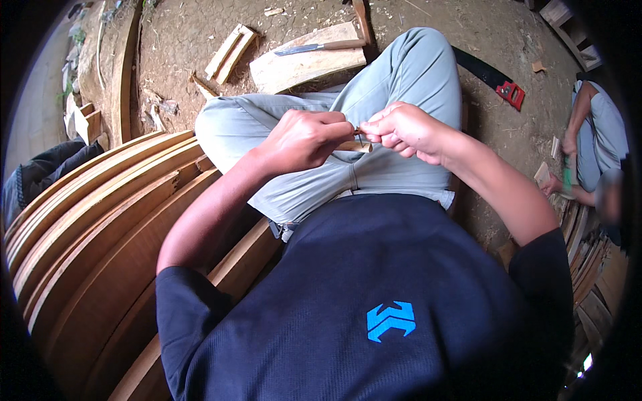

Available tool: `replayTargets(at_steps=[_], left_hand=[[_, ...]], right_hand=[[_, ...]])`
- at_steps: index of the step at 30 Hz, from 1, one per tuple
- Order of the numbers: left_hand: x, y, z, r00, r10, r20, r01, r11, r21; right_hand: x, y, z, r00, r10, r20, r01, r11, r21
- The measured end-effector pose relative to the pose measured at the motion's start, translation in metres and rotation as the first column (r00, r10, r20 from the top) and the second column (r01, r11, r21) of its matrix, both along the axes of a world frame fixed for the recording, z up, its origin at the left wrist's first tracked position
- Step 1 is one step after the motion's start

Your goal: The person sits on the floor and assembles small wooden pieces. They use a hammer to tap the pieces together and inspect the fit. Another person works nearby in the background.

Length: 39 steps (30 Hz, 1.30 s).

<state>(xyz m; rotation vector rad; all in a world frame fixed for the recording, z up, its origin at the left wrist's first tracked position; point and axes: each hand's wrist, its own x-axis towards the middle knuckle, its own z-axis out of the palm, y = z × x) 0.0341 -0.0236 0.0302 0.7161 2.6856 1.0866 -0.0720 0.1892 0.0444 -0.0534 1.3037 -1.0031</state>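
Observation:
I sit cross-legged with both hands meeting above my lap. My left hand [302, 139] is closed, palm down, around a small light wooden stick [356, 146]; the stick's cut end sticks out past my fingers towards the right. Fingertips of my right hand [409, 132] are pinched together right beside the left fingers. Between the two hands shows a thin, dark little piece, too small to name. Most of the stick is hidden under my left hand.
Ahead of my legs lies a wooden board [267, 72] with a knife [321, 47] on it. A hand saw [509, 93] with a red handle rests beyond my right knee. Long planks [100, 220] are stacked at left. Another person [605, 127] works at far right.

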Motion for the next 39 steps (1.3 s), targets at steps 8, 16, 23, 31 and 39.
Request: replayTargets(at_steps=[8,16,23,31,39], left_hand=[[-0.002,0.0,0.008,0.95,-0.277,-0.142,0.244,0.946,-0.212],[0.008,0.004,-0.009,0.954,0.099,0.281,-0.171,0.955,0.241],[0.012,0.005,0.009,0.712,0.08,0.697,-0.57,0.646,0.508],[0.014,0.007,0.009,0.76,0.065,0.646,-0.507,0.682,0.527],[0.006,0.002,0.001,0.954,0.255,0.16,-0.297,0.879,0.373]], right_hand=[[0.007,0.008,-0.01,0.802,-0.174,0.571,0.058,0.975,0.216],[0.02,0.022,-0.013,0.484,0.008,-0.875,-0.32,0.932,-0.168],[0.002,0.012,-0.004,-0.226,-0.283,-0.932,-0.533,0.837,-0.125],[-0.007,0.008,0.01,-0.433,-0.316,-0.845,-0.632,0.774,0.035],[0.009,-0.001,0.01,0.345,-0.281,-0.896,-0.376,0.833,-0.406]])
